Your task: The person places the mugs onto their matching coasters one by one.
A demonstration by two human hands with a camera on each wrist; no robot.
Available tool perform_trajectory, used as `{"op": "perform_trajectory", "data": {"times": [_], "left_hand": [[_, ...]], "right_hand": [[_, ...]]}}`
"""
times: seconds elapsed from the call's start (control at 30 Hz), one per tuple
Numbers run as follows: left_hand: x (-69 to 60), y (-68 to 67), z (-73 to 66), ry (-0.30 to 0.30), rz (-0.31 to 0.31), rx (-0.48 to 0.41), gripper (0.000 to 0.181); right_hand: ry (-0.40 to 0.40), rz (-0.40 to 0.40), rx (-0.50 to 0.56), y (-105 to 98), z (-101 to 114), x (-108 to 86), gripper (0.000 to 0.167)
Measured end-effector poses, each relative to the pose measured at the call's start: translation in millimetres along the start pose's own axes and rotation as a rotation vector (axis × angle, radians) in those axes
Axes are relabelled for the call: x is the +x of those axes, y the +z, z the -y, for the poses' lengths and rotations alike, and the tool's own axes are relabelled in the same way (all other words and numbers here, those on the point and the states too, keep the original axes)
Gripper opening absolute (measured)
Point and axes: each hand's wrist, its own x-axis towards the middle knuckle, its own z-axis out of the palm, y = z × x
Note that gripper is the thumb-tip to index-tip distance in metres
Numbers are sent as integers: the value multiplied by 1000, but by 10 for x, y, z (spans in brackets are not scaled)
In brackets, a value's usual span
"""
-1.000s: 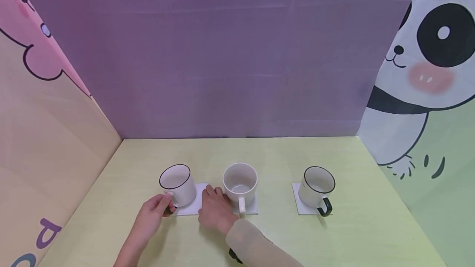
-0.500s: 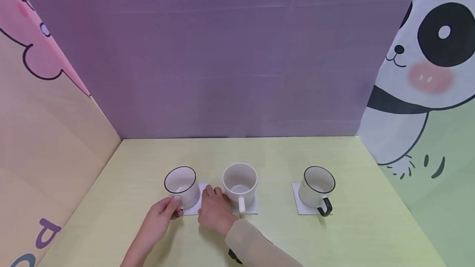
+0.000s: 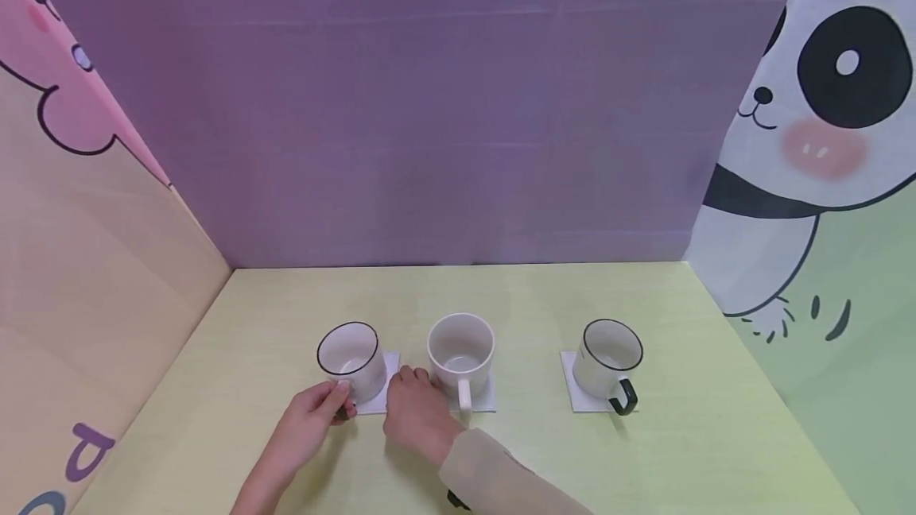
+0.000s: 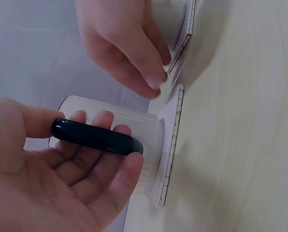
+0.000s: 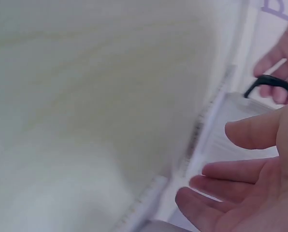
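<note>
On a white square coaster (image 3: pixel 391 362) stands a white mug (image 3: pixel 366 376) with a black rim. My left hand (image 3: pixel 300 427) grips its black handle (image 4: pixel 96 137), fingers curled round it. In the left wrist view the mug's base meets the coaster (image 4: pixel 171 130). Between this mug and a plain white mug (image 3: pixel 458 340) on its own coaster is my right hand (image 3: pixel 422 420). Nothing is held in it; its fingers (image 5: pixel 226 171) are loosely bent and apart from the thumb, just off the left coaster in the left wrist view.
At the right, another black-rimmed mug (image 3: pixel 604 376) with a black handle sits on a coaster (image 3: pixel 568 380). All stand on a pale wooden table (image 3: pixel 515 292). A purple wall (image 3: pixel 458 102) closes the back, with printed panels at both sides.
My left hand has moved the black-rimmed mug a little right and down onto the coaster; it has stayed there in the last half second. My right hand has barely moved, its fingers drawn slightly back.
</note>
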Motion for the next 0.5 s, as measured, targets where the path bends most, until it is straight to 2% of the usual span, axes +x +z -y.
{"op": "perform_trajectory", "data": {"times": [0.13,0.27,0.37,0.5], "left_hand": [[-1,-12,-19,6,0,18,29],[-3,-27,-39,18,-7,75,29],[-16,-53,-52,34,-22,174,30],[-45,-105,-96,53,-47,366,31]], "right_hand": [[-69,-49,14,-156,-4,-113,17],[-98,-54,68,-347,9,-212,18],[-97,-40,161,-523,12,-304,21],[-84,-60,274,-764,-37,-433,25]]}}
